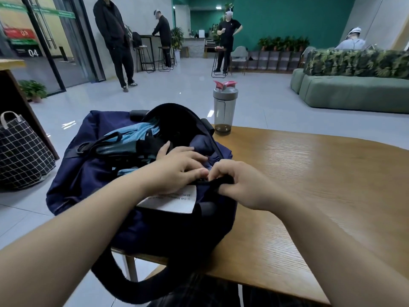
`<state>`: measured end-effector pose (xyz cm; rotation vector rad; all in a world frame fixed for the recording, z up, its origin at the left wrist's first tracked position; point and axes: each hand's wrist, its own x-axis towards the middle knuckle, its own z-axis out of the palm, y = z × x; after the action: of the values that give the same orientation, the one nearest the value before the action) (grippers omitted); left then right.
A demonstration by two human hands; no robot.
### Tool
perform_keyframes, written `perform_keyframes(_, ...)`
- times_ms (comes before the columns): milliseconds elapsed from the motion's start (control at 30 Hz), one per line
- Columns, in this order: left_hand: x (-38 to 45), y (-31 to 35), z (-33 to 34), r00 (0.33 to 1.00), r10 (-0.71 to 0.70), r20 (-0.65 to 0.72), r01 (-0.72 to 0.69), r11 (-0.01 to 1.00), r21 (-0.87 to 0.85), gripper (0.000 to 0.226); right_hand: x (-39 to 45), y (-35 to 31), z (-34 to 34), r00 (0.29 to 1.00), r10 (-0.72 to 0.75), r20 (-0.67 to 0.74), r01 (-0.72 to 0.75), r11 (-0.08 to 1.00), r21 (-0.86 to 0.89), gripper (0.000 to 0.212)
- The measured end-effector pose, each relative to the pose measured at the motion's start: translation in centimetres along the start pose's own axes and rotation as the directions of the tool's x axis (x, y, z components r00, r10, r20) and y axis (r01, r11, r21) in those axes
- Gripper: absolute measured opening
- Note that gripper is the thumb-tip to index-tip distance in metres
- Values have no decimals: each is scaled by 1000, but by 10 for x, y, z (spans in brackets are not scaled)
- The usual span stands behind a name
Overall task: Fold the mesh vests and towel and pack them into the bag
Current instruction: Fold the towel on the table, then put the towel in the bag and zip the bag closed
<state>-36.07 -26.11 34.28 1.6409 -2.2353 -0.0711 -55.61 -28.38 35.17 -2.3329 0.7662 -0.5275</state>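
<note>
Right hand, frame centre: fingers curled, pinching black edge strip of bag opening. Left hand, just beside it: fingers spread, resting on dark fabric at bag mouth, thumb tip near strip. Navy bag lies on left end of wooden table, mouth open; blue mesh vests packed inside, centre left. Towel not identifiable. Shaker bottle behind bag. Step judged: packing nearly done; next move likely calls for closing opening, left hand holding contents down.
</note>
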Motion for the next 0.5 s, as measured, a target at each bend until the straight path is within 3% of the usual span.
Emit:
perform_keyframes(33, -8, -3, 1, 994, 70, -86, -75, 996, -57, 68, 1, 1, -1, 1000, -2, -4, 2, 1000, -20, 45)
perform_keyframes(67, -17, -6, 1, 972, 170, -161, -172, 985, 8, 69, 1, 0, -2, 1000, 2, 5, -1, 999, -40, 42)
perform_keyframes(133, -31, -7, -2, 916, 347, -203, -269, 904, 332, 56, 2, -6, -3, 998, 11, 56, -8, 998, -56, 34)
perform_keyframes(200, -37, 2, -10, 903, 401, -156, -286, 830, 479, 43, 6, -17, -1, 991, 3, 137, 2, 999, -41, 24)
perform_keyframes(300, -46, 19, -24, 982, 187, -21, -171, 934, 314, 45, 13, -28, 6, 981, -63, 182, 85, 990, -114, 16)
perform_keyframes(367, -56, 8, -29, 990, 124, 64, -134, 971, 199, 44, 13, -27, 6, 983, -110, 148, 125, 988, -92, 14)
perform_keyframes(500, -75, -19, -57, 986, 75, 147, -118, 944, 308, 73, 6, -18, 3, 988, -102, 114, 105, 994, -16, 26)
